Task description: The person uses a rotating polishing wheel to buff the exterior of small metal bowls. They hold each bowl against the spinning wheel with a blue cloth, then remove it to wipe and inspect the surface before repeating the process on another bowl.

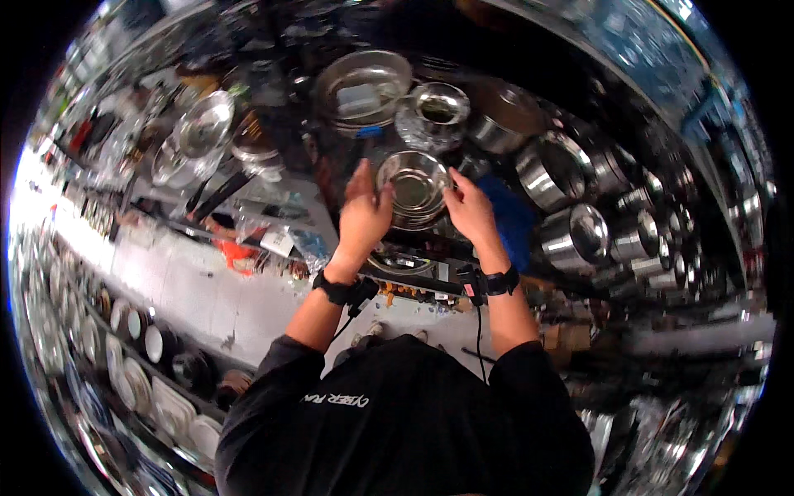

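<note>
A stack of shiny round metal bowls (413, 208) sits on the shelf in front of me. At its right rim, my right hand (473, 211) pinches the top bowl's edge between thumb and fingers. My left hand (364, 213) is at the left side of the same stack, slightly blurred, with its fingers stretched out and the thumb apart from them. Whether the left fingers touch the rim is hard to see. Behind the stack stand a wide metal basin (364, 70) with a pale label inside and a smaller metal bowl (432, 124).
Several steel pots (554, 169) line the shelf to the right, beside a blue cloth or bag (506, 217). Metal strainers (203, 128) and dark-handled pans lie at the left. A lower rack of plates (136, 384) runs along the pale floor (190, 285).
</note>
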Tool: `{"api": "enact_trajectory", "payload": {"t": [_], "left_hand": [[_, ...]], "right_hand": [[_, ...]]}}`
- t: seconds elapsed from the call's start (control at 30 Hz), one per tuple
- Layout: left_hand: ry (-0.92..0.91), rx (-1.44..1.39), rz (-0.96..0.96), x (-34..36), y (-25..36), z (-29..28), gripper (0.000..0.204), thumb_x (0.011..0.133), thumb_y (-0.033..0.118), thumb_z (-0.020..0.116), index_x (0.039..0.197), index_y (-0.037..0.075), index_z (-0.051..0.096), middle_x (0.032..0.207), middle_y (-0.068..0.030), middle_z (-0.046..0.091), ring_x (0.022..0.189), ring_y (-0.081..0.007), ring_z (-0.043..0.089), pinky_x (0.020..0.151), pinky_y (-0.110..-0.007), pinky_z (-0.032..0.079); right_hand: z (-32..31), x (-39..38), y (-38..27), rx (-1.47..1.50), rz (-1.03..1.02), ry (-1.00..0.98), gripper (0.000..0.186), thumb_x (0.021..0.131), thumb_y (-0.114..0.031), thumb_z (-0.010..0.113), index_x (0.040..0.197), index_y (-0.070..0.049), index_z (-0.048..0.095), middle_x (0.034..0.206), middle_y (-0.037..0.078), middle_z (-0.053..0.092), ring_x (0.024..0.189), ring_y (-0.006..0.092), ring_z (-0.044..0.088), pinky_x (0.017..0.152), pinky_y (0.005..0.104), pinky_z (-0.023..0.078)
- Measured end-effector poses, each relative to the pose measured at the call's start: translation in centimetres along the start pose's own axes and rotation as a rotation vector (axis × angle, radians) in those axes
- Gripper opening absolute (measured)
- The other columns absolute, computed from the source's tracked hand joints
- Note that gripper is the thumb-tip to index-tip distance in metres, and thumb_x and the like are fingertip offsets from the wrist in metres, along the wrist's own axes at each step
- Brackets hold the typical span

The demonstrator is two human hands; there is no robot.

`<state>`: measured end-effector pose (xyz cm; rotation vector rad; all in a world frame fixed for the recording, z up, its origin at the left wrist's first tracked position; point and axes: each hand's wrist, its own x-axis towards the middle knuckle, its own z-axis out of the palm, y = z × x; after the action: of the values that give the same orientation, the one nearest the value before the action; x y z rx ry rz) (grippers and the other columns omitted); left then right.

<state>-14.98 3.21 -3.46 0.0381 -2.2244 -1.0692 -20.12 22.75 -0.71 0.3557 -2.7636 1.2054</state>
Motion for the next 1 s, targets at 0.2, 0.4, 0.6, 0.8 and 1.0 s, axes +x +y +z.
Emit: {"api": "enact_trajectory", "payload": {"t": [0.2,0.4,0.6,0.8,1.0], "left_hand": [[-0.127,-0.450,0.351,-1.8,8.7,-2.7,0.025,0.079,0.000,0.057,0.103,-0.002,0.061,0.106,-0.0185,0.062,0.102,-0.0337,0.058,0.091,-0.040,0.043],[-1.009,-0.710,0.215,-8.2,13.6,8.2,0.009,0.084,0.000,0.061,0.093,0.001,0.062,0.084,-0.0082,0.064,0.074,-0.0131,0.063,0.068,-0.025,0.050],[-1.524,-0.639,0.092,-18.5,16.9,20.6,0.011,0.087,0.011,0.063,0.092,0.001,0.061,0.077,-0.0045,0.064,0.067,-0.0098,0.059,0.061,-0.025,0.048],[-1.681,-0.468,0.096,-27.9,17.5,30.9,0.015,0.088,0.015,0.063,0.093,0.001,0.060,0.077,-0.0073,0.064,0.070,-0.0135,0.061,0.066,-0.028,0.049],[-1.804,-0.300,0.225,-33.6,19.6,37.7,0.019,0.085,0.019,0.066,0.089,0.000,0.062,0.080,-0.0102,0.065,0.073,-0.0166,0.062,0.068,-0.030,0.049]], "right_hand": [[-3.5,-7.0,2.4,0.312,-0.042,0.030,0.024,0.088,-0.015,0.063,0.111,-0.007,0.063,0.072,0.010,0.061,0.062,0.0126,0.056,0.059,0.0281,0.045],[-9.5,-18.3,10.0,0.178,0.106,-0.348,0.018,0.084,-0.021,0.062,0.093,-0.006,0.067,0.087,0.011,0.067,0.074,0.0255,0.062,0.070,0.0338,0.050],[-10.4,-34.7,25.9,0.393,0.593,-0.086,0.019,0.082,-0.020,0.063,0.090,-0.003,0.067,0.081,0.010,0.066,0.072,0.0193,0.064,0.065,0.0315,0.050],[-8.7,-49.8,38.9,0.541,0.930,0.472,0.016,0.086,-0.021,0.060,0.093,-0.007,0.063,0.072,0.008,0.064,0.058,0.0142,0.060,0.052,0.0277,0.048],[-2.9,-60.1,51.5,0.809,1.215,0.777,0.020,0.090,-0.024,0.057,0.102,-0.010,0.051,0.065,0.008,0.058,0.044,0.0154,0.053,0.036,0.0283,0.038]]}}
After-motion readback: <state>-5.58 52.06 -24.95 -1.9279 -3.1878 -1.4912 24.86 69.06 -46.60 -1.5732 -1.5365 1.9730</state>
